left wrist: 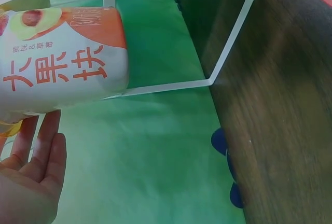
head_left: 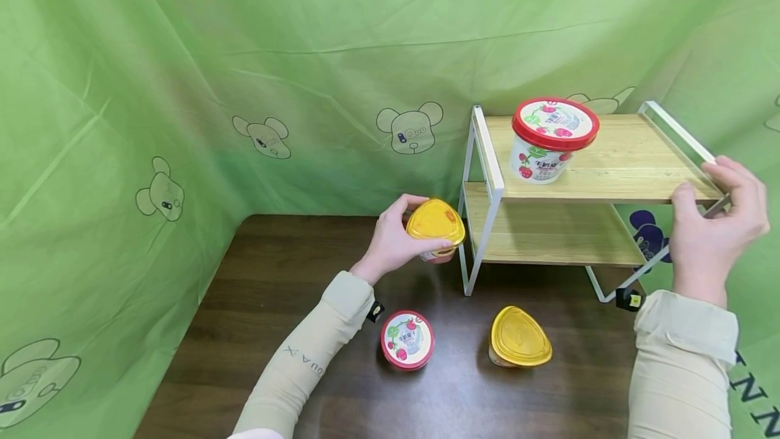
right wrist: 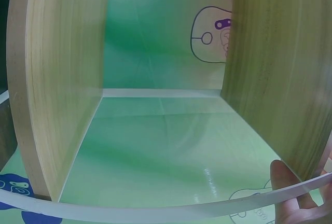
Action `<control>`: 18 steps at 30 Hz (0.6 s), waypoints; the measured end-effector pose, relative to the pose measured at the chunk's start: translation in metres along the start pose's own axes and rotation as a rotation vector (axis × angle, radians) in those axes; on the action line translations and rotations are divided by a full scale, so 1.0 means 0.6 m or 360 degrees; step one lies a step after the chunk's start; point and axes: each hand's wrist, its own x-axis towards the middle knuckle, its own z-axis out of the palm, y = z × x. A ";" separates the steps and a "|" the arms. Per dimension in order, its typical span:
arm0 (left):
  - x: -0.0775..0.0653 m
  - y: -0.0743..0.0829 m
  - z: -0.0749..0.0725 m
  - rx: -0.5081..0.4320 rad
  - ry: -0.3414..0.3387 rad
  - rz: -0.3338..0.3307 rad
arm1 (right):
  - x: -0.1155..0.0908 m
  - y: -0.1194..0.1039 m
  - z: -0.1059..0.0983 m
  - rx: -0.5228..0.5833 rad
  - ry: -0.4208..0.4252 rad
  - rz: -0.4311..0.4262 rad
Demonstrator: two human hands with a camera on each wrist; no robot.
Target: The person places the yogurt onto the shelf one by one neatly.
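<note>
Green cloth (head_left: 341,32) behind a dark wooden table (head_left: 286,303) and a two-tier shelf (head_left: 634,154).
The right hand (head_left: 719,222) grips the shelf's upper board at its front right corner. One red-lidded tub (head_left: 551,137) stands upright on that board, toward the left end; a second red-lidded tub (head_left: 407,340) sits on the table, in front and left of the shelf. One yellow-lidded cup (head_left: 519,337) is in front of the shelf; the left hand (head_left: 393,236) holds another yellow-lidded cup (head_left: 435,222) above the table, just left of the shelf. All are covered, contents hidden.

Left arm (head_left: 301,359) and right arm (head_left: 682,371) reach forward, left hand (head_left: 397,240) and right hand (head_left: 714,241) gripping, thumbs opposing fingers.
</note>
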 end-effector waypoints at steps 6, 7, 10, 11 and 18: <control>-0.005 0.007 0.004 -0.0027 -0.0029 -0.0022 | 0.000 -0.001 0.000 0.0003 -0.0001 -0.0001; -0.007 0.008 0.005 -0.0029 -0.0034 -0.0026 | 0.000 0.000 0.000 0.0003 0.0000 0.0001; -0.009 0.011 0.008 -0.0040 -0.0049 -0.0031 | 0.001 0.003 0.001 0.0010 0.0004 0.0011; -0.010 0.012 0.009 -0.0039 -0.0053 -0.0029 | 0.002 0.003 0.002 0.0011 0.0005 0.0015; -0.017 0.020 0.015 -0.0036 -0.0086 0.0022 | 0.002 0.005 0.001 0.0002 0.0005 0.0016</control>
